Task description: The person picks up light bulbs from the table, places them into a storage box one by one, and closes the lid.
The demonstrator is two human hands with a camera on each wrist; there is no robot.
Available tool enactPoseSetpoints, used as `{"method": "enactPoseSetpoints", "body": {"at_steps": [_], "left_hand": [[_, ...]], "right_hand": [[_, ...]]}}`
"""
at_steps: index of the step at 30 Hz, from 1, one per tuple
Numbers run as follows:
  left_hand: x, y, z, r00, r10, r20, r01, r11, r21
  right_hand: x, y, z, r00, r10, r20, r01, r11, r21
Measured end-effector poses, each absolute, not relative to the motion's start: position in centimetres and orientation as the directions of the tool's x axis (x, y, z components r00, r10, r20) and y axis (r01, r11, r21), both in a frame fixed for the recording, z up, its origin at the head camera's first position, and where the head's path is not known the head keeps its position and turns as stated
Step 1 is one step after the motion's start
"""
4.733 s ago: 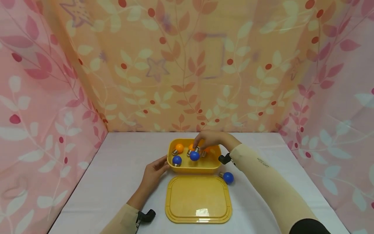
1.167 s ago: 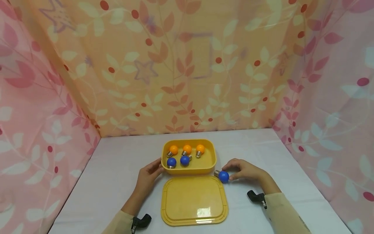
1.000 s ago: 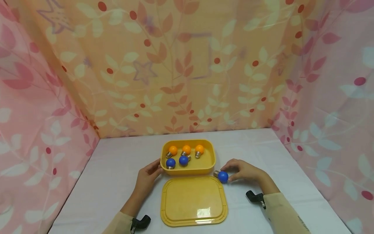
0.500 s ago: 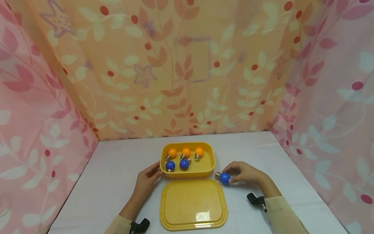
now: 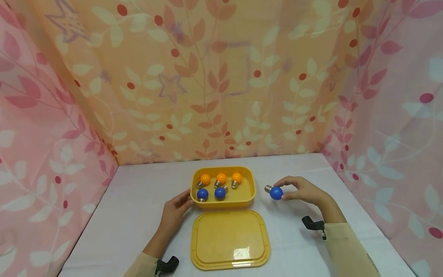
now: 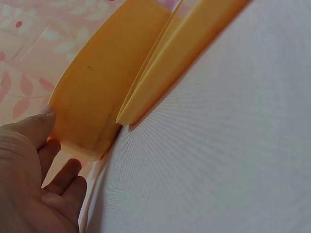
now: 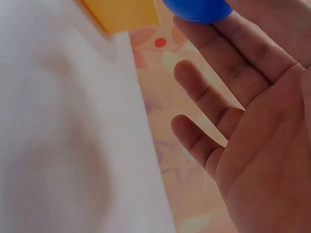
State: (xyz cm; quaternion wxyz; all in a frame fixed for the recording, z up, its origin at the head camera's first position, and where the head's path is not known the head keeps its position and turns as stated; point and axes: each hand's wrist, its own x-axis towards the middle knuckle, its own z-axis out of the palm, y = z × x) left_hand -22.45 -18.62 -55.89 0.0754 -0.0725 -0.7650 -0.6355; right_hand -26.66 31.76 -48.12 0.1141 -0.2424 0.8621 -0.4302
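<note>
A blue globe light bulb (image 5: pixel 276 193) with a metal screw base is pinched between the thumb and fingertips of the right hand (image 5: pixel 306 191). It appears to be off the white tablecloth (image 5: pixel 138 204), though the gap is hard to judge. The bulb lies at nine o'clock from that hand, tilted along a line from ten to four: screw base toward ten, round globe toward four. In the right wrist view, the last two fingers stretch out, apart from the globe.

At nine o'clock from the bulb, near but not touching, sits a yellow rectangular plastic container (image 5: pixel 221 206), its long side running from nine to three. The base therefore points roughly at the container. The right hand is the nearer; the left is beyond the container's far end.

Inside are three orange bulbs (image 5: pixel 221 178) in the row toward twelve and two blue bulbs (image 5: pixel 220 193) in the row toward six.

The left hand (image 5: pixel 173 213) is at the container's eight o'clock corner, touching its wall with relaxed, slightly bent fingers, not wrapped around it.

At six o'clock from the container, a matching yellow lid (image 5: pixel 230 238) lies flat. Leaf-patterned curtains (image 5: pixel 207 77) stand behind the table.
</note>
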Motion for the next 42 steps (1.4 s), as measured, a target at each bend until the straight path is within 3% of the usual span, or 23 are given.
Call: {"method": "enactPoseSetpoints", "body": {"at_steps": [9, 22, 30, 42], "left_hand": [[-22.4, -18.6, -55.6, -0.98, 0.005, 0.198, 0.195, 0.195, 0.961], [-22.8, -18.8, -56.0, -0.98, 0.003, 0.199, 0.195, 0.211, 0.958], [-22.9, -18.7, -56.2, -0.976, 0.017, 0.219, 0.217, 0.223, 0.95], [-22.8, -18.8, -55.9, -0.973, 0.034, 0.23, 0.232, 0.194, 0.953]], "right_hand": [[-28.8, 29.4, -43.3, -0.818, -0.575, 0.001, -0.404, 0.573, -0.713], [-31.6, 22.3, -37.5, -0.731, -0.666, -0.147, -0.514, 0.68, -0.523], [-33.0, 19.8, -37.1, -0.691, -0.696, -0.196, -0.571, 0.692, -0.441], [-34.7, 16.9, -39.2, -0.615, -0.725, -0.31, -0.558, 0.678, -0.479]]}}
